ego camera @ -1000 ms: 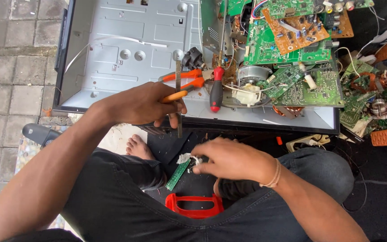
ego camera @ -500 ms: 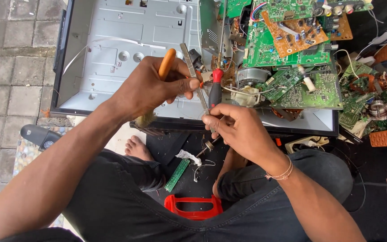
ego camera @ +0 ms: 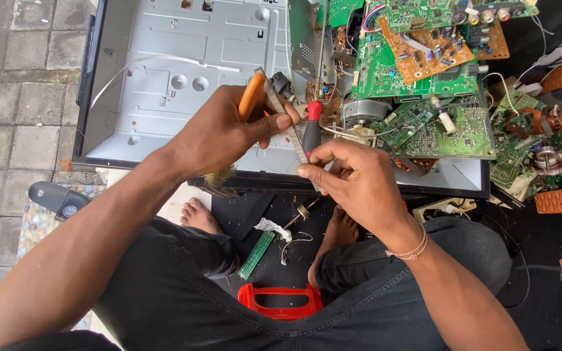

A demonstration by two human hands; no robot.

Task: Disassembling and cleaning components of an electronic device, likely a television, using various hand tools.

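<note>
The left hand [ego camera: 222, 133] grips the orange-handled pliers [ego camera: 253, 95] with fingers curled, while the right hand [ego camera: 352, 182] pinches a thin grey metal strip [ego camera: 289, 123] above the metal chassis [ego camera: 164, 78]; the strip appears light, stiff and sharp-edged, best held by its lower end.

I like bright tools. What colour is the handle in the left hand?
Orange handle, gripped by the left hand; head view.
</note>
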